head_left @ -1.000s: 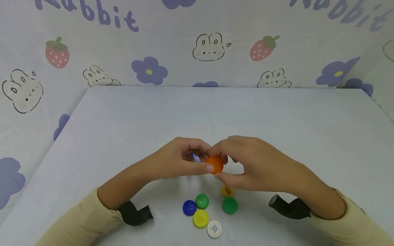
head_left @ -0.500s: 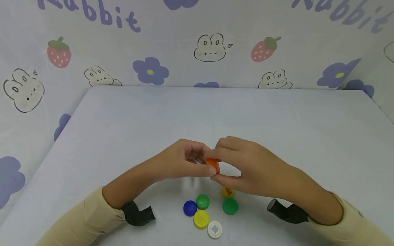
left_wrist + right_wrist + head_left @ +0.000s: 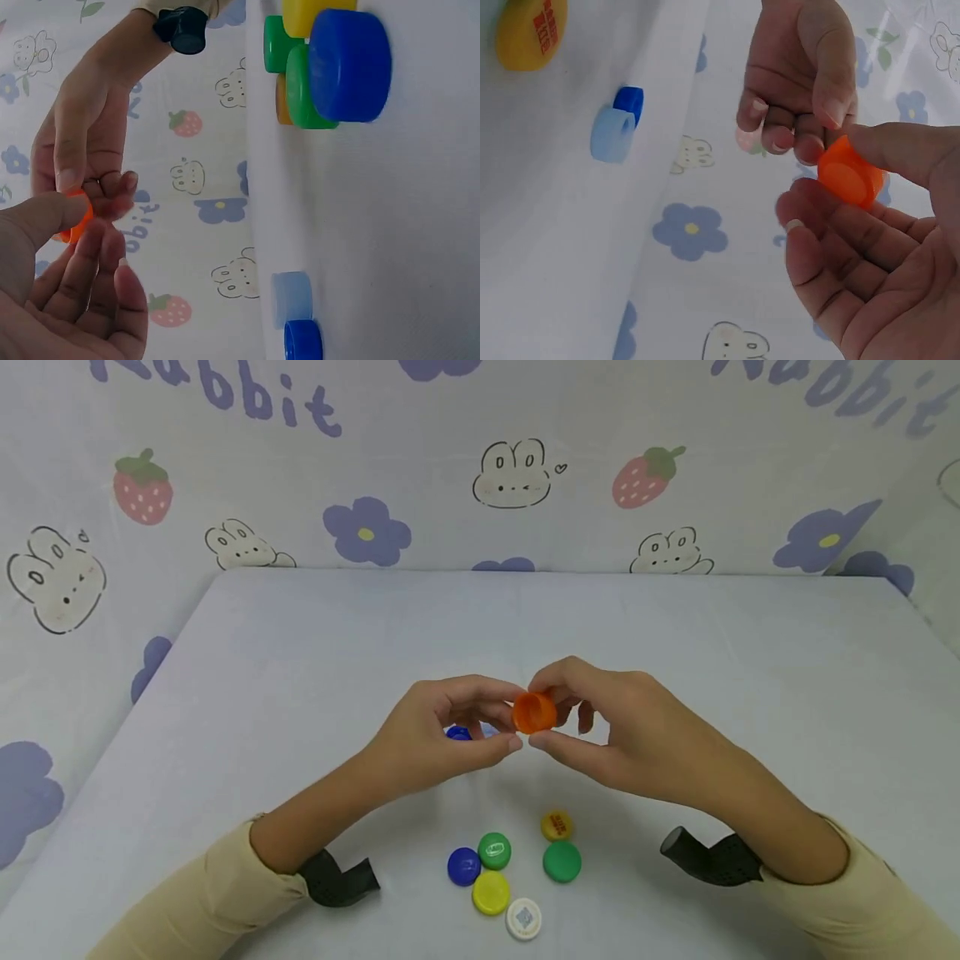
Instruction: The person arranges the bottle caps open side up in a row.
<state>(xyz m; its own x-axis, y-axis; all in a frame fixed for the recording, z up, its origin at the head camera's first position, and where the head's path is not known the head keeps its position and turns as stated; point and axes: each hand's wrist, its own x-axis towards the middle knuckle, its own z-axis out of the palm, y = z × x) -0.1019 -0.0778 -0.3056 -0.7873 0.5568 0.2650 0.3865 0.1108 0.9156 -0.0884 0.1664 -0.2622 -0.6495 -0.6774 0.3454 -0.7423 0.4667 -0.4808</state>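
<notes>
An orange bottle cap (image 3: pixel 534 713) is held above the table between both hands, its hollow side toward the head camera. My right hand (image 3: pixel 630 727) pinches it between thumb and forefinger. From the other side, my left hand (image 3: pixel 427 735) has thumb and fingertips at the cap's edge. The right wrist view shows the cap (image 3: pixel 849 174) tilted, the right thumb across it. Partly hidden behind the left hand in the head view is a blue cap (image 3: pixel 459 732). Beside it, a light blue cap (image 3: pixel 292 298) shows in the left wrist view.
Nearer the person lie a blue cap (image 3: pixel 464 867), green caps (image 3: pixel 494 851), a yellow cap (image 3: pixel 491 893), a white cap (image 3: pixel 523 919) and a yellow-orange cap (image 3: pixel 557 825) with red lettering. A patterned cloth (image 3: pixel 420 468) hangs behind the white table (image 3: pixel 360 635).
Both hands have risen and moved slightly away from the person with the orange cap. The cap has turned so that its hollow inside shows. The caps near the person have stayed put.
</notes>
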